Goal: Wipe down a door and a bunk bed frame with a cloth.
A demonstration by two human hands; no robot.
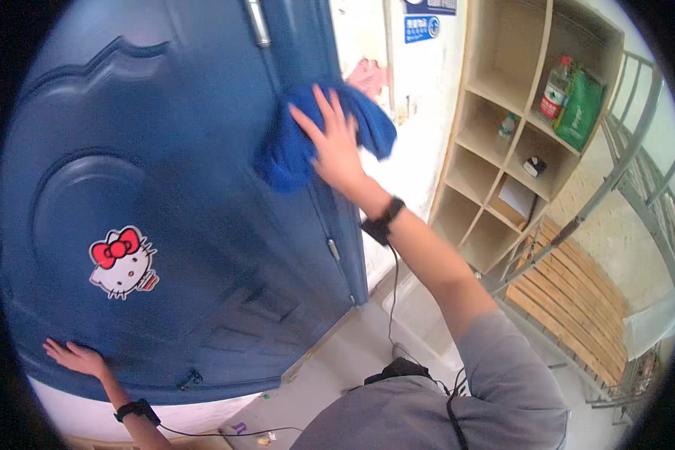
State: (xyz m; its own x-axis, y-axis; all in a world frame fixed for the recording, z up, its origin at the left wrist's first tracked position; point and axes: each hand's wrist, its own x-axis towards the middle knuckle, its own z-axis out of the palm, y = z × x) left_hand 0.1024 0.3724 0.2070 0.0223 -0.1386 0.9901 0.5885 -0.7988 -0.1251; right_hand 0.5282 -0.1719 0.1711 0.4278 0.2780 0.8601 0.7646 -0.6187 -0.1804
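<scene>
A large dark blue door (195, 210) with raised panel mouldings fills the left side of the view. My right hand (337, 146) presses a bright blue cloth (289, 154) against the door's edge and frame, its fingers spread over the fabric. Part of the cloth hangs out to the right of my hand. At the lower left, my left hand (79, 358) rests with fingers stretched out against the door, holding nothing. Between the two hands, a cartoon cat sticker with a red bow (122, 262) is stuck on the door.
On the right stands a wooden cubby shelf (495, 94) with bottles, a green bag (580, 111) and small items. Below it is a slatted wooden bed base (570, 300) with metal rails. Black cables run from my wristbands. Small scraps lie on the floor (315, 382).
</scene>
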